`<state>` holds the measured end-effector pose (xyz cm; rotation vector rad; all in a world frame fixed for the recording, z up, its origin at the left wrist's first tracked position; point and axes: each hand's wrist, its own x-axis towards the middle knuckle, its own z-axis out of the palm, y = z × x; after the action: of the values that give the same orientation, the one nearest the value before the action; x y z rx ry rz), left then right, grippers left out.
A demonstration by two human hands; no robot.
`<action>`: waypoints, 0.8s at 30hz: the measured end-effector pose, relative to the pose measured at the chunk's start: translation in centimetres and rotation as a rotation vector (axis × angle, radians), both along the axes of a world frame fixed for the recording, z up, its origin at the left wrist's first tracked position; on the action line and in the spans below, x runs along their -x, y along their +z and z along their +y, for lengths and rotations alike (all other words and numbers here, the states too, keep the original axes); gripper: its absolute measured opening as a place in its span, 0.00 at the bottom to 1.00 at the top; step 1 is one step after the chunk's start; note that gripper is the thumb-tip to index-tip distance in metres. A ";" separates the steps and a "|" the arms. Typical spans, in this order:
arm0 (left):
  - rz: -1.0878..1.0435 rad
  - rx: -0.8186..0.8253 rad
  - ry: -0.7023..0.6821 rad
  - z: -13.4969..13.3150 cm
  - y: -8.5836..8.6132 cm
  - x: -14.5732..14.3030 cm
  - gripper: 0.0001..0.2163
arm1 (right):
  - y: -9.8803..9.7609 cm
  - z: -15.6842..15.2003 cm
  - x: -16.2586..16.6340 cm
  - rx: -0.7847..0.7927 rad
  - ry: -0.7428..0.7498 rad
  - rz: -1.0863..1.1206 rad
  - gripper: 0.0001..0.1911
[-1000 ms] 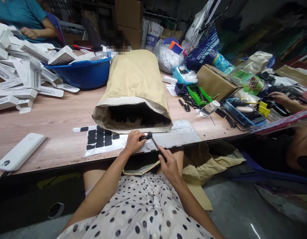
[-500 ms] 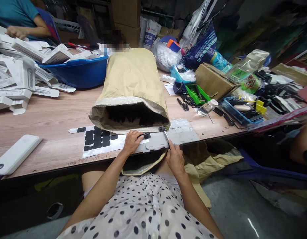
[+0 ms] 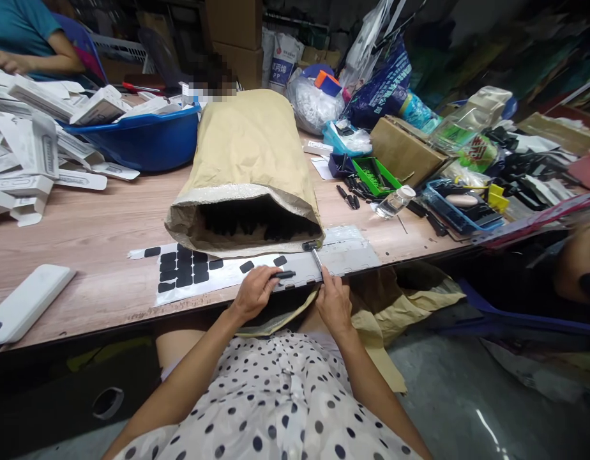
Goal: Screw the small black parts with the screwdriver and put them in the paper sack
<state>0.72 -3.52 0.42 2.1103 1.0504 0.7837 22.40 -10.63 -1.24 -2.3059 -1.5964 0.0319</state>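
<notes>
My left hand (image 3: 255, 294) is closed on a slim black stick-like piece (image 3: 284, 275), held above the table's front edge. My right hand (image 3: 334, 300) grips a tool with a metal shaft (image 3: 317, 257) and a dark head (image 3: 310, 245); its lower end is hidden in the fingers. The dark head lies by the lower lip of a large tan sack (image 3: 251, 140), whose open mouth faces me with many black pieces (image 3: 242, 217) inside. Left of my hands is a white sheet (image 3: 218, 281) bearing several black rounded squares (image 3: 184, 268). Beneath the tool lies a grey flat board (image 3: 350, 249).
A blue basin (image 3: 146, 144) and piled white boxes (image 3: 22, 147) fill the back left, near a co-worker's hand (image 3: 7, 62). A white power bank-like block (image 3: 31, 303) lies front left. On the right are a green tray (image 3: 374, 176), a clear bottle (image 3: 395, 201) and a blue basket (image 3: 460, 204).
My left hand has moved slightly down, lifting the black piece off the sheet area. Two black squares on the sheet, previously covered, now show. The view has shifted a little; my right hand keeps its grip.
</notes>
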 end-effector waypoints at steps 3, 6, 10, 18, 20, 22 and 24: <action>0.049 0.117 -0.123 -3.5 -1.3 0.5 0.14 | 0.1 0.0 0.0 0.008 0.008 0.025 0.28; 0.219 0.247 -0.045 -5.5 -3.8 0.8 0.13 | 0.1 0.0 0.0 0.003 0.021 0.016 0.28; 0.461 0.403 0.058 -5.1 -6.0 1.0 0.12 | 0.5 0.2 0.3 0.049 0.001 -0.011 0.28; 0.619 0.564 0.058 -4.4 -3.5 0.3 0.16 | 1.1 0.4 0.6 0.115 -0.019 -0.062 0.28; 0.601 0.546 0.017 -4.4 -2.2 0.1 0.15 | 0.9 0.4 0.6 0.108 -0.009 -0.070 0.28; 0.526 0.522 -0.065 -3.8 -0.5 -0.3 0.12 | 0.8 0.4 0.5 0.096 -0.003 -0.080 0.27; 0.377 0.494 -0.121 -2.3 1.4 -1.1 0.11 | 0.7 0.4 0.5 0.086 -0.002 -0.083 0.27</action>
<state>1.83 -5.78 1.84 1.8951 1.1512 0.0453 21.95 -10.24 -0.58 -2.4026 -1.6639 0.0045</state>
